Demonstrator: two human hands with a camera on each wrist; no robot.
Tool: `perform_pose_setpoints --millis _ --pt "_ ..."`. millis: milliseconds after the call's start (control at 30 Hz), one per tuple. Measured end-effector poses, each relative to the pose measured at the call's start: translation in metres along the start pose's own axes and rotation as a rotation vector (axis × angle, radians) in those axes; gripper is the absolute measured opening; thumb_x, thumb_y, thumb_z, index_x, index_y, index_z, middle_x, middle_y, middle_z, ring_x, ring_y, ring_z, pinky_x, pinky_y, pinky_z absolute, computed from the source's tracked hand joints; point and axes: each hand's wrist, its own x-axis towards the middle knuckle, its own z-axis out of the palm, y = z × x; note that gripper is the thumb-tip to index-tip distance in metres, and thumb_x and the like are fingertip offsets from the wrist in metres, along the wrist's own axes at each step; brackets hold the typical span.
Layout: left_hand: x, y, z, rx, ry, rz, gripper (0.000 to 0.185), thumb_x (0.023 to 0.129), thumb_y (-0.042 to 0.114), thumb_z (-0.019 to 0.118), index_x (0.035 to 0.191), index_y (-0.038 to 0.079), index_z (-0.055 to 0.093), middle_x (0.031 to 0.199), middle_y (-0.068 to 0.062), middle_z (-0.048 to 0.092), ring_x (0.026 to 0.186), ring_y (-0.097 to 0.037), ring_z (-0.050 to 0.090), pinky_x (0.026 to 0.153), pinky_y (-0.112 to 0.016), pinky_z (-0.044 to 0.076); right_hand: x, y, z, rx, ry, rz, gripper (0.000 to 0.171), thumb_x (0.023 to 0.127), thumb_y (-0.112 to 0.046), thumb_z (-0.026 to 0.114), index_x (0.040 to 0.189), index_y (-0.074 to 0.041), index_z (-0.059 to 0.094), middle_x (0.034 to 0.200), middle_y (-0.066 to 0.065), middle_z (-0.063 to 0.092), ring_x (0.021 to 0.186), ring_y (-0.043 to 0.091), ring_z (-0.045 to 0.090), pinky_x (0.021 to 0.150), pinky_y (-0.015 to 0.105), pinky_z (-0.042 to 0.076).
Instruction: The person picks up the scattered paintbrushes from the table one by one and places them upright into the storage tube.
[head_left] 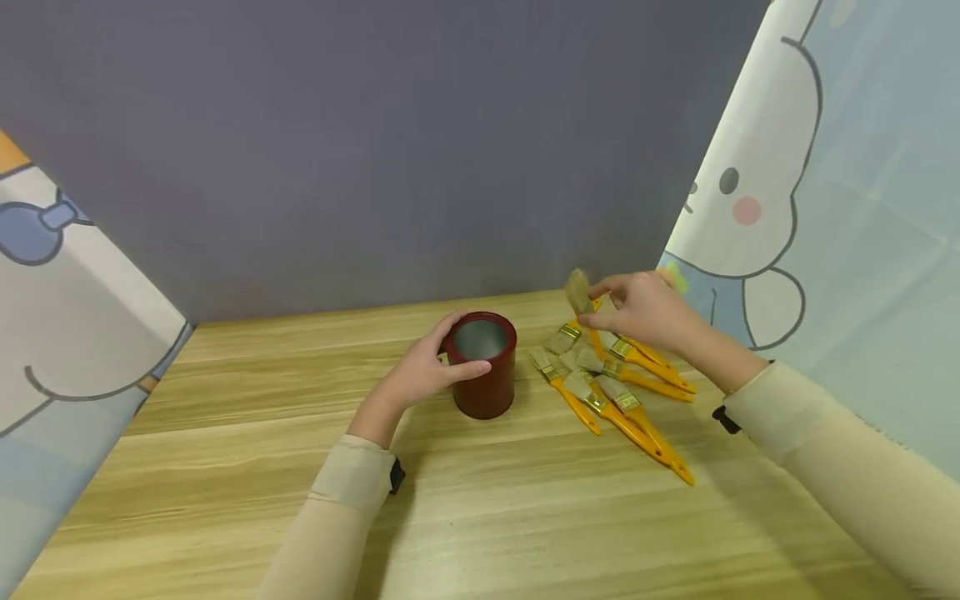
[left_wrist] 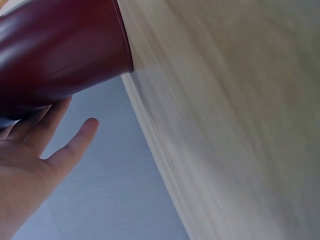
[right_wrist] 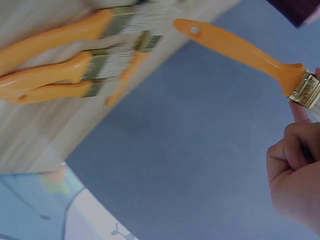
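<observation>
A dark red can [head_left: 486, 390] stands upright on the wooden table, its top uncovered and its grey inside showing. My left hand [head_left: 416, 373] holds it from the left, thumb across the front near the rim and fingers around the back. To the right, my right hand [head_left: 647, 312] pinches a paintbrush [right_wrist: 240, 52] near its metal band. Its pale bristles [head_left: 577, 290] point up and the orange handle hangs down. Under this hand lies a pile of similar paintbrushes [head_left: 628, 402] with orange handles, their bristles mostly toward the can.
Behind the wooden table [head_left: 247, 467] rises a plain grey wall panel [head_left: 420, 167]. Cartoon-printed sheets stand at the left [head_left: 75, 308] and right [head_left: 862, 250] sides. The brush pile lies just right of the can, with handles fanned toward the right and front.
</observation>
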Motion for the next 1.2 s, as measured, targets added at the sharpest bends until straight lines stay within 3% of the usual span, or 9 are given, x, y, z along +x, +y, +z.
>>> perform_pose_setpoints --millis 67,233,433,667,800,900,1033,1200 --pt "0.0 0.0 0.0 0.003 0.001 0.001 0.097 0.084 0.064 0.084 0.163 0.047 0.031 0.155 0.006 0.054 0.145 -0.024 0.053 0.115 -0.058 0.047 0.003 -0.007 -0.005 0.084 0.023 0.007 0.055 0.092 -0.048 0.082 0.127 -0.006 0.077 0.054 -0.008 0.027 0.052 0.011 0.023 0.057 0.029 0.032" --pt "0.0 -0.001 -0.002 0.003 0.007 0.016 0.097 0.085 0.063 0.084 0.164 0.045 0.032 0.155 0.006 0.054 0.145 -0.024 0.053 0.115 -0.058 0.047 0.015 -0.03 -0.015 0.284 0.077 0.036 0.051 0.09 -0.05 0.084 0.126 -0.014 0.077 0.054 -0.008 0.023 0.052 0.013 0.022 0.081 0.037 0.045" --pt "-0.003 -0.004 -0.006 -0.005 0.0 -0.006 0.097 0.085 0.064 0.083 0.164 0.049 0.029 0.16 0.005 0.051 0.15 -0.025 0.049 0.119 -0.062 0.043 0.028 -0.059 -0.02 0.455 0.077 0.053 0.057 0.088 -0.057 0.084 0.131 -0.021 0.074 0.056 -0.008 0.023 0.052 0.014 0.022 0.075 0.037 0.044" --pt "0.001 0.002 -0.005 0.025 -0.021 0.011 0.1 0.086 0.069 0.08 0.166 0.045 0.026 0.158 0.002 0.053 0.149 -0.028 0.051 0.119 -0.062 0.044 0.036 -0.076 -0.005 0.509 0.068 -0.011 0.053 0.091 -0.049 0.084 0.132 -0.018 0.074 0.053 -0.008 0.024 0.049 0.014 0.021 0.087 0.038 0.049" --pt "0.005 0.004 -0.001 0.028 -0.035 0.026 0.098 0.085 0.068 0.081 0.165 0.045 0.028 0.156 0.003 0.055 0.146 -0.027 0.054 0.117 -0.061 0.047 0.035 -0.073 0.012 0.491 0.024 -0.059 0.051 0.093 -0.046 0.083 0.132 -0.014 0.074 0.052 -0.008 0.025 0.047 0.013 0.022 0.072 0.035 0.049" --pt "0.007 0.004 0.003 0.028 -0.036 0.035 0.098 0.086 0.066 0.081 0.166 0.043 0.029 0.155 0.003 0.055 0.145 -0.027 0.054 0.116 -0.061 0.047 0.035 -0.07 0.025 0.486 -0.006 -0.064 0.049 0.093 -0.044 0.083 0.131 -0.013 0.074 0.052 -0.009 0.025 0.047 0.012 0.022 0.056 0.031 0.039" --pt "0.007 0.004 0.004 0.033 -0.036 0.027 0.1 0.086 0.067 0.081 0.167 0.042 0.028 0.158 0.002 0.053 0.146 -0.028 0.053 0.116 -0.061 0.047 0.034 -0.065 0.045 0.498 -0.023 -0.024 0.049 0.091 -0.044 0.084 0.128 -0.013 0.074 0.052 -0.009 0.025 0.046 0.013 0.022 0.049 0.028 0.029" --pt "0.006 0.004 0.001 0.038 -0.052 0.009 0.1 0.087 0.068 0.079 0.167 0.044 0.025 0.163 0.001 0.048 0.147 -0.029 0.053 0.115 -0.059 0.048 0.034 -0.068 0.071 0.471 0.011 0.012 0.045 0.09 -0.048 0.084 0.115 -0.013 0.074 0.05 -0.007 0.029 0.044 0.013 0.024 0.045 0.026 0.026"
